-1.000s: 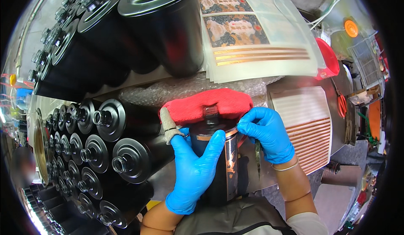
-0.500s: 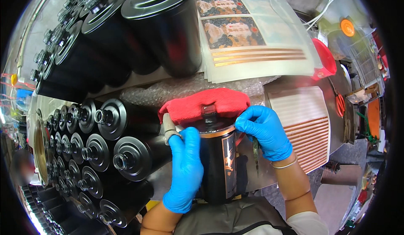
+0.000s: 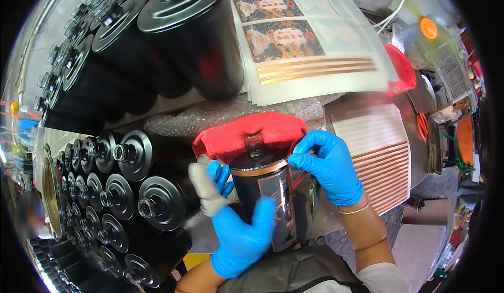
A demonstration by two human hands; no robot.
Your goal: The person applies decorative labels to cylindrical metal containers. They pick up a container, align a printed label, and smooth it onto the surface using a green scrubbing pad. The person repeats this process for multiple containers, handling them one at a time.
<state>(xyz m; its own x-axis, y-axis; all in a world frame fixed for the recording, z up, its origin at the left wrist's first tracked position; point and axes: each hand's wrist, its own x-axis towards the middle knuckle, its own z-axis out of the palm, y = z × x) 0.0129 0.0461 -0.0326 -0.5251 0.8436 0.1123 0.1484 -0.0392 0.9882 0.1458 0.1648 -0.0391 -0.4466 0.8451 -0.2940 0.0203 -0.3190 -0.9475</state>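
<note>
A black bottle (image 3: 252, 193) with a clear neck stands before me. A copper-coloured strip (image 3: 260, 169) runs round its shoulder, above a copper-edged picture panel on its side. My right hand (image 3: 332, 167), in a blue glove, has thumb and finger pinched at the strip's right end, against the bottle. My left hand (image 3: 241, 235), also blue-gloved with a whitish cover over one finger, is open beside the bottle's left side. Its fingers are spread, slightly blurred, and hold nothing. A folded red cloth (image 3: 226, 138) lies behind the bottle's neck.
Rows of black bottles (image 3: 163, 201) lie at the left, necks toward me. Others (image 3: 194, 41) stand behind them. Printed sheets (image 3: 336, 78) and a sheet of copper strips (image 3: 386, 172) lie on the table. Red-handled scissors (image 3: 421, 125) and a red container (image 3: 401, 70) are at the right.
My left hand has come down from the bottle's upper left edge, its fingers opening out and its palm turning. My right hand keeps its pinch at the strip's end. The view has shifted slightly.
</note>
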